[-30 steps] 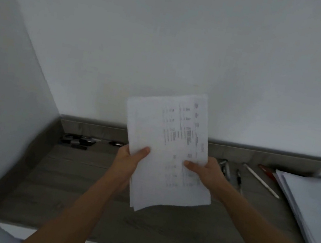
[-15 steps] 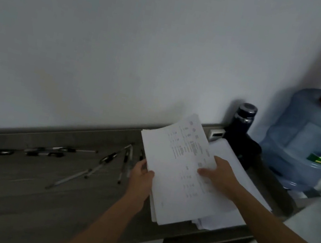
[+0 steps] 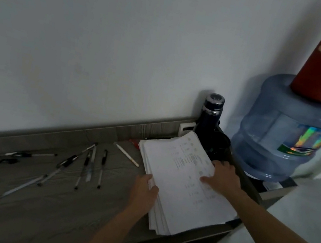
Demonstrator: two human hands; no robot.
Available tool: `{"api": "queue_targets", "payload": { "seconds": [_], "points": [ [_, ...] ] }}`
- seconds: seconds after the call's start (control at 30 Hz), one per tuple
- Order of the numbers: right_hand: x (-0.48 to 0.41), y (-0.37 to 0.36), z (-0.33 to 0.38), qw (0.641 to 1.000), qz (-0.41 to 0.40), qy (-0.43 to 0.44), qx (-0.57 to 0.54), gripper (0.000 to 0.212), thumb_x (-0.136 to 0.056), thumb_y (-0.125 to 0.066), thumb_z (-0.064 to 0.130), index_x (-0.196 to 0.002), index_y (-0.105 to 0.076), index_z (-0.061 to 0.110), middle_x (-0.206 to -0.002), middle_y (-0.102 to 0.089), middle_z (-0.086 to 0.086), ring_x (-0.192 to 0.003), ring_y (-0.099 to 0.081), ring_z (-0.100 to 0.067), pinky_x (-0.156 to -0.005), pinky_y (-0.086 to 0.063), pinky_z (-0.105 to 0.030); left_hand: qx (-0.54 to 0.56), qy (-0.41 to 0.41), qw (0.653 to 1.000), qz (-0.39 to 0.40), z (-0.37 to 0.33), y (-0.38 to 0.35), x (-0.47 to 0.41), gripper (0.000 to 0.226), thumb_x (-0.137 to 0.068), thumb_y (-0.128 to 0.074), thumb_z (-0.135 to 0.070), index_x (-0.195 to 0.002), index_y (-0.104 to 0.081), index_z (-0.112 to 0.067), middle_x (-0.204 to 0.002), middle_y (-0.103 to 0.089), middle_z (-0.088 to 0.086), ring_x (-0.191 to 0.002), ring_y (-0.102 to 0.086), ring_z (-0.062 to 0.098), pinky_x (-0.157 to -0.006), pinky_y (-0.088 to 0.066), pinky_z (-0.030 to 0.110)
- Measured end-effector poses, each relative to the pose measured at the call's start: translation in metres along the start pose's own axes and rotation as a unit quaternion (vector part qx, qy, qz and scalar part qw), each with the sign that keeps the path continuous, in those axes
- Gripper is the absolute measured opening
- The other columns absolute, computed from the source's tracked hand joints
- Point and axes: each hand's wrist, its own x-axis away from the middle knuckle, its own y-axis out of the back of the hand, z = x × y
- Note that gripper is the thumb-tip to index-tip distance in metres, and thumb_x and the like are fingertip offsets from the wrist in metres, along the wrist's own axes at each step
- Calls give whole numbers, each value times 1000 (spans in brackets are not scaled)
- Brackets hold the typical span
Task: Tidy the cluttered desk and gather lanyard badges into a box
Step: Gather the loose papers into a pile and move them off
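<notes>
Paper stack (image 3: 184,189) lies at the table's (image 3: 54,209) right end, reaching the front edge. Left hand (image 3: 144,191) grips its left edge, thumb on top, while the right hand (image 3: 222,179) rests flat on the top sheet, fingers spread. Pens (image 3: 83,165) lie scattered near the back edge.

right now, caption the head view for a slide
Left hand grips, right hand presses the papers on the desk, pens scattered beside.

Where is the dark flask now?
In the head view, the dark flask stands at the far right corner of the desk, behind the paper stack.
</notes>
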Motion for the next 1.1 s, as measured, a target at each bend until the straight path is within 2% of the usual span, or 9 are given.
{"api": "queue_targets", "payload": {
  "seconds": [0.07, 0.17, 0.33, 0.43, 0.53, 0.7, 0.83, 1.0, 1.1],
  "points": [
    [-6, 1, -3, 991, 33, -29, -124, 84, -77, -72, 51, -144, -35, 15, -142, -44, -12, -128, -44, -32, -102, -42, -46, -21, -9, 1000, 7, -1, -3, -5, 45, -100, -47, -16, -139, -39, 4, -140, -41, 16, -123, -46, 27, -109, -36, 32],
    [-10, 3, 4, 938, 107, -67, -321, 72, -82, -73, 40, -140, -42, 10, -134, -54, -9, -113, -55, -26, -92, -49, -40, -26, 2, 999, 43, -5, -15, -8, 40, -99, -48, -15, -131, -43, 8, -136, -42, 21, -118, -47, 25, -109, -37, 36],
    [-14, -7, 22, 941, 121, -84, -305, 68, -86, -68, 38, -139, -37, 8, -132, -50, -10, -110, -52, -24, -81, -44, -33, 139, 72, 988, 8, -11, -25, -12, 42, -94, -54, -13, -134, -41, -10, -134, -47, 7, -116, -51, 21, -103, -43, 34],
    [-20, 5, 16, 928, 128, -125, -326, 64, -88, -66, 35, -137, -39, 3, -114, -51, -8, -88, -50, -17, -73, -44, -33, 198, 101, 973, -61, -5, -23, -12, 35, -93, -53, -9, -126, -48, -13, -119, -58, 7, -102, -58, 20, -90, -50, 33],
    [-23, 9, 20, 926, 135, -122, -331, 62, -88, -67, 33, -134, -43, 1, -93, -51, 0, -77, -51, -14, -64, -44, -29, 240, 112, 962, -60, -2, -23, -10, 31, -93, -54, -9, -123, -52, -14, -110, -61, 4, -97, -59, 19, -83, -51, 31],
    [-25, 21, 13, 894, 210, -150, -367, 71, -79, -77, 38, -131, -42, 5, -96, -58, -7, -86, -59, -25, -78, -48, -42, 242, 109, 963, -36, -3, -13, -22, 17, -92, -55, -5, -107, -63, -10, -95, -66, 4, -81, -61, 15, -61, -48, 20],
    [-25, 19, 7, 863, 276, -138, -401, 58, -70, -84, 37, -116, -61, 9, -96, -75, -12, -90, -71, -30, -76, -56, -41, 228, 105, 968, -1, 4, -4, -27, 12, -91, -56, -5, -93, -67, -10, -91, -68, 8, -79, -63, 18, -64, -52, 22],
    [-25, 24, 15, 820, 310, -98, -472, 54, -73, -81, 26, -120, -59, 10, -102, -74, -16, -92, -72, -33, -82, -56, -48, 217, 98, 971, 15, 9, 6, -33, 14, -91, -56, -5, -95, -69, -10, -90, -69, 3, -80, -64, 15, -63, -50, 19],
    [-14, 29, 29, 852, 297, -61, -426, 46, -83, -73, 16, -125, -56, 6, -107, -72, -16, -96, -70, -34, -86, -56, -48, 227, 103, 968, 21, 12, 14, -37, 20, -91, -56, -4, -107, -67, -5, -92, -69, 3, -82, -65, 15, -63, -50, 19]
  ]
}}
